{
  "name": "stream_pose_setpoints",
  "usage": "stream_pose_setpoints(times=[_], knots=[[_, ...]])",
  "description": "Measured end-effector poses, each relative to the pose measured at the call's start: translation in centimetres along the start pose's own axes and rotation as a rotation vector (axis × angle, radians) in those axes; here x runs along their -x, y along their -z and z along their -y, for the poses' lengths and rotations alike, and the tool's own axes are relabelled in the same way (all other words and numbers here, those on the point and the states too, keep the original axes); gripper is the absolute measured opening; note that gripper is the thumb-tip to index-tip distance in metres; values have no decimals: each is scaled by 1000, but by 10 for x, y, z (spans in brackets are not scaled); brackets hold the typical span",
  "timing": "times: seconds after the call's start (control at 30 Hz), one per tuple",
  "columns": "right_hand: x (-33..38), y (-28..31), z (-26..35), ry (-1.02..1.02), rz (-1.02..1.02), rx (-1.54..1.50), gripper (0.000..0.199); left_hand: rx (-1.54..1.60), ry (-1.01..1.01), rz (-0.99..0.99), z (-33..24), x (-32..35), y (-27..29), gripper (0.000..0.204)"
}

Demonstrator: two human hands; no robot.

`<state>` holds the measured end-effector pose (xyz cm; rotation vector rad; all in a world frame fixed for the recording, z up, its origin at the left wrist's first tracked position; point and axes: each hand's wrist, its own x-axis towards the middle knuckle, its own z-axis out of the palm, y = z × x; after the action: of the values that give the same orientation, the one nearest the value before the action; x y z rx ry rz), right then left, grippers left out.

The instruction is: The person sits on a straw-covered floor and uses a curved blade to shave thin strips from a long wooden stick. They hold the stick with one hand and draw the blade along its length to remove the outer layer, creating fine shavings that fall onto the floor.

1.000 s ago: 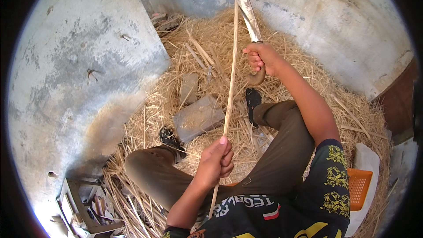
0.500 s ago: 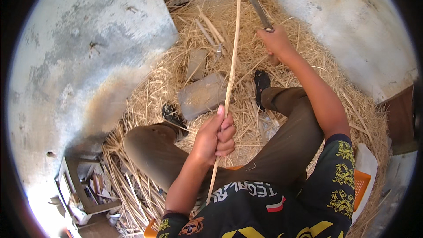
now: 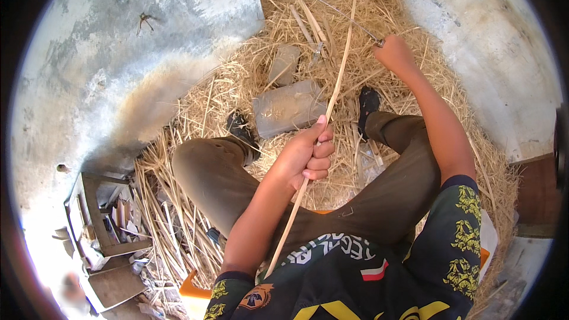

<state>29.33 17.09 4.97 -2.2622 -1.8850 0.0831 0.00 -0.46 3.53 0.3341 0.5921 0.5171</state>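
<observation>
My left hand (image 3: 309, 157) is closed around a long, pale strip of split wood or bamboo (image 3: 339, 77). The strip slants from my shirt front up to the far side, its far end free. My right hand (image 3: 396, 54) grips a long-bladed knife (image 3: 332, 7) at the far right. Its blade, seen nearly edge-on, points to the far left and crosses the strip near the far end; whether they touch I cannot tell. My right fingers and the handle are mostly hidden behind the back of the hand.
Between my dark-shod feet lies a grey block (image 3: 289, 108), with a smaller flat brick (image 3: 284, 65) beyond. Shavings (image 3: 379, 12) cover the floor. Several strips (image 3: 178, 225) lie left of my leg, beside a wooden frame (image 3: 98, 213). Stained walls (image 3: 166, 41) stand left and right.
The knife has swung from pointing up and away to lying across the strip, its blade now edge-on. The strip leans more to the right. The whole view has shifted slightly.
</observation>
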Motion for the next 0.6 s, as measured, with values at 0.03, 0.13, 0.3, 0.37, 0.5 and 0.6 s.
stream_pose_setpoints(times=[0.03,0.13,0.3,0.37,0.5,0.6], knots=[[2,-1,2,9,-1,14,29,-33,-16,28,-1,-2,2,42],[11,3,9,53,1,62,31,-172,-67,-66,-12,-11,0,42],[23,14,23,142,-45,91,33,-102,-170,-39,-32,-37,14,42],[21,13,18,132,-27,81,33,-98,-185,-24,-36,-43,17,41],[29,18,24,118,6,107,31,-96,-156,-86,-43,-47,19,40],[28,13,17,160,46,180,29,-54,-165,-131,-43,-57,29,39]])
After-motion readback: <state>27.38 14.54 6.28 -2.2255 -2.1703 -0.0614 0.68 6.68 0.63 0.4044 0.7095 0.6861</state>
